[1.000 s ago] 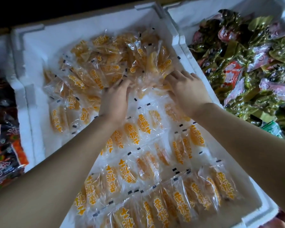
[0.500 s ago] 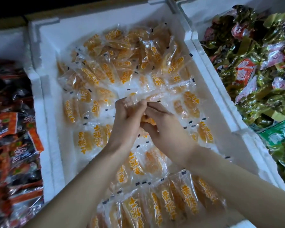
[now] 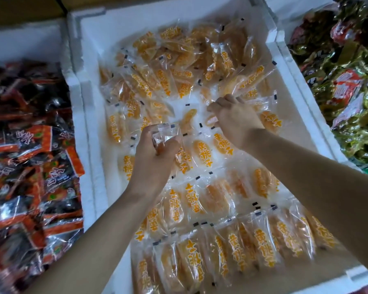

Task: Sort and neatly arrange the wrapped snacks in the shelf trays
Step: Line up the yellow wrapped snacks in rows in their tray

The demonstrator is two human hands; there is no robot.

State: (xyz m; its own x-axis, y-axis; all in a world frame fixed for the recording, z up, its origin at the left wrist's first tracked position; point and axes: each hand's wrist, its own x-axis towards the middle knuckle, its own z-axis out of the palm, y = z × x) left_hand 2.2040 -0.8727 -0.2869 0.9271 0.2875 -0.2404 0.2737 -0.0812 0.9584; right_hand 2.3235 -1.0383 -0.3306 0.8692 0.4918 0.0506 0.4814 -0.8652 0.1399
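White foam tray [image 3: 84,128] is holding clear packets [image 3: 261,245] reading 黄桃干 in orange; left grip [image 3: 155,160] is clutching one, right grip [image 3: 236,122] is pinching another.

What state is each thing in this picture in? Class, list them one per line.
left hand, gripping a clear packet above the rows
right hand, pinching a yellow packet at the pile's edge
near rows, lined up neatly
far pile, loose and jumbled
foam tray, partly sorted
red-black packets, heaped unsorted
green packets, heaped unsorted
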